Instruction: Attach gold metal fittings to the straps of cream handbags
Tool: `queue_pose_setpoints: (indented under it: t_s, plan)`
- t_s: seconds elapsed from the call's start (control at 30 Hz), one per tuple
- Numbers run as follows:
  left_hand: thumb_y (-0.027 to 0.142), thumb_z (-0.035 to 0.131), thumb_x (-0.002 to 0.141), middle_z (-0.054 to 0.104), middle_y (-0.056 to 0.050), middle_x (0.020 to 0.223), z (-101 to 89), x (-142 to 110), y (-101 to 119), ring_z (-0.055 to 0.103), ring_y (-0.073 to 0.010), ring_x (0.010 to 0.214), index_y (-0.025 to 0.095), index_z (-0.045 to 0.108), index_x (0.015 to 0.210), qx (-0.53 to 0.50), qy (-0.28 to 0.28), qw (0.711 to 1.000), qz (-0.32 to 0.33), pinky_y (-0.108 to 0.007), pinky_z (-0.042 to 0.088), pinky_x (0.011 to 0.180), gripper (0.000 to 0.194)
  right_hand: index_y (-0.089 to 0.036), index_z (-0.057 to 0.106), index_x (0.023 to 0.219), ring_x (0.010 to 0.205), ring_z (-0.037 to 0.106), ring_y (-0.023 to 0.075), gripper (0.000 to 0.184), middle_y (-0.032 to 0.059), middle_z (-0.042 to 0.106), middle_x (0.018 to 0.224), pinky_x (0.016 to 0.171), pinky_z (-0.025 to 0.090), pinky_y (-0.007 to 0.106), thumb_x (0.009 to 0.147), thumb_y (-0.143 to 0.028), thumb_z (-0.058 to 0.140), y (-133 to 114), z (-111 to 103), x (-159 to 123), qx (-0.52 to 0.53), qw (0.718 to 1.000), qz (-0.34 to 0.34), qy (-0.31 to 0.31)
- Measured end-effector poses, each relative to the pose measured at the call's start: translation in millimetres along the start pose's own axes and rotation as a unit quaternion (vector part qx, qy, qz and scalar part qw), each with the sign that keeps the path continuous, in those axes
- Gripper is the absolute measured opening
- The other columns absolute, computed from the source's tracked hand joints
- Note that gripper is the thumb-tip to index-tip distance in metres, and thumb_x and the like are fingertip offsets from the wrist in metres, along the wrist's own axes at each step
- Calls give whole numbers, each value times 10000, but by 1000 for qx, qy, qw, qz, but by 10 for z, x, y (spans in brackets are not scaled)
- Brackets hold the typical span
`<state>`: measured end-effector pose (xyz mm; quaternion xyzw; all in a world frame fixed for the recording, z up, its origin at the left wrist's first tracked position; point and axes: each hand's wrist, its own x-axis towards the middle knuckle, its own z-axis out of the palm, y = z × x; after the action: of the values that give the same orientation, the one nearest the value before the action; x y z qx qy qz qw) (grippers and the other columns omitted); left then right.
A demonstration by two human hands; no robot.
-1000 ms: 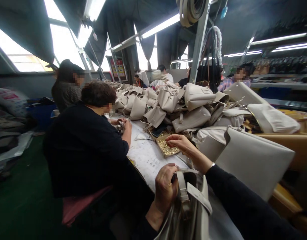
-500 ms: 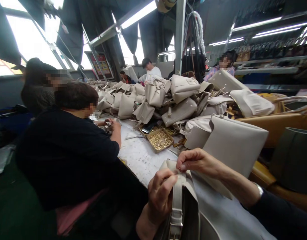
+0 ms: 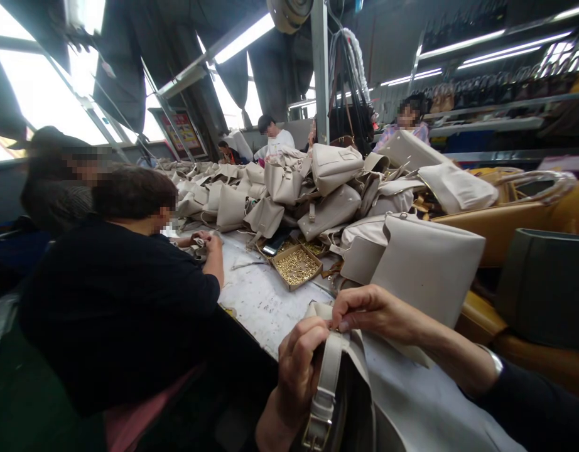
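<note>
A pale beige leather handbag [image 3: 365, 402] stands at the table's near edge, its opening facing me. My left hand [image 3: 301, 361] is closed round the upper end of its strap [image 3: 328, 370], at the bag's rim. Lower on that strap is a gold-coloured buckle [image 3: 316, 433]. My right hand [image 3: 365, 307] pinches at the same spot, thumb and forefinger together against the strap end. Whatever tiny piece sits between those fingertips is too small to make out. The two hands nearly touch.
Beyond my hands a cardboard tray [image 3: 292, 287] holds small gold-coloured metal pieces, with a phone [image 3: 275, 245] behind it. Many beige bags [image 3: 334, 169] are heaped along the white table [image 3: 252, 307]. A co-worker in a dark top [image 3: 120, 301] sits at my left. Tan bags [image 3: 487, 220] lie at right.
The camera view has shifted slightly. The strap and its buckle have swung a little to the left, while both hands stay at the strap's upper end.
</note>
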<state>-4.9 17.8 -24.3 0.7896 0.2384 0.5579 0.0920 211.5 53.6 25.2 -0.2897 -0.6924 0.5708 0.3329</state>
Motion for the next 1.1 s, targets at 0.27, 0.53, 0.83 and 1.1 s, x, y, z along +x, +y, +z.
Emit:
queue_pose_setpoints:
  t_s: [0.27, 0.53, 0.83, 1.1]
  plan:
    - [119, 527, 976, 706, -80, 1036, 16, 49, 31, 717, -186, 948, 199, 574, 1136, -22, 3, 999, -22, -305, 618, 827, 184, -166, 772, 936, 858, 674, 166, 312, 55, 739, 910, 802, 548, 269, 958, -471, 709, -42, 17, -2, -45, 999, -25, 7]
    - [84, 550, 962, 642, -85, 1062, 15, 37, 34, 678, -175, 985, 171, 614, 1141, -5, 21, 1000, 1, -287, 600, 857, 209, -167, 768, 940, 804, 645, 145, 284, 43, 700, 872, 735, 503, 243, 1012, -414, 648, -132, 50, -14, -138, 986, -89, 10]
    - [2, 586, 878, 652, -61, 1043, 46, 20, 91, 674, -159, 973, 171, 599, 1110, -3, 37, 999, 0, -261, 581, 880, 288, -177, 741, 1003, 861, 648, 155, 253, 57, 700, 932, 780, 494, 255, 1066, -331, 550, -234, 44, -53, -214, 969, -122, -14]
    - [141, 609, 949, 670, -63, 968, 64, -31, 58, 667, -187, 891, 220, 651, 1018, -134, 2, 986, -100, -326, 578, 801, 113, -218, 645, 889, 742, 598, 151, 263, 32, 657, 856, 683, 485, 251, 1076, -331, 497, -60, 108, -131, -323, 941, -103, -4]
